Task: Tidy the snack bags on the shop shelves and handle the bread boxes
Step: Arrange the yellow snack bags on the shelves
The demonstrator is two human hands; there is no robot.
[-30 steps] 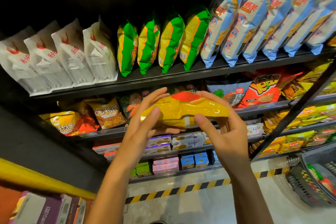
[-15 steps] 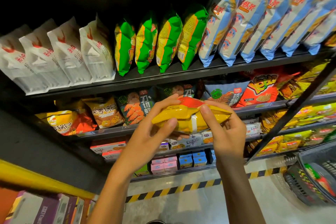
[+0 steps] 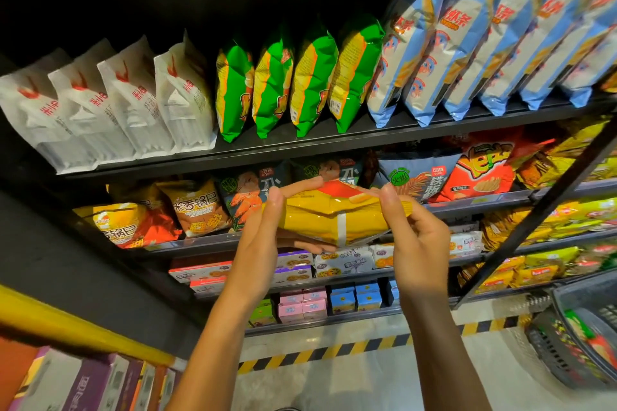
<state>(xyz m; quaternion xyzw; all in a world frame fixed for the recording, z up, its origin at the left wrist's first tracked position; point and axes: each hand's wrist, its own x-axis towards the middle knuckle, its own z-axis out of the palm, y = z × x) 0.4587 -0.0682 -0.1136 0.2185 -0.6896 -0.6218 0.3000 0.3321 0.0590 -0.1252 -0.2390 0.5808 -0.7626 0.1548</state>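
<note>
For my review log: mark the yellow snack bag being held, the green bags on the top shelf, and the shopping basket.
yellow snack bag [image 3: 329,215]: head view, on its yellow back panel between the hands.
green bags [image 3: 310,83]: head view, on the third bag's face.
shopping basket [image 3: 554,355]: head view, on its dark mesh wall, lower right.

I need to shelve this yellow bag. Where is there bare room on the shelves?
Top shelf is packed. The second shelf shows no clear gap; a dim pocket may lie behind the yellow bag, between the brown bag and dark bag.
</note>
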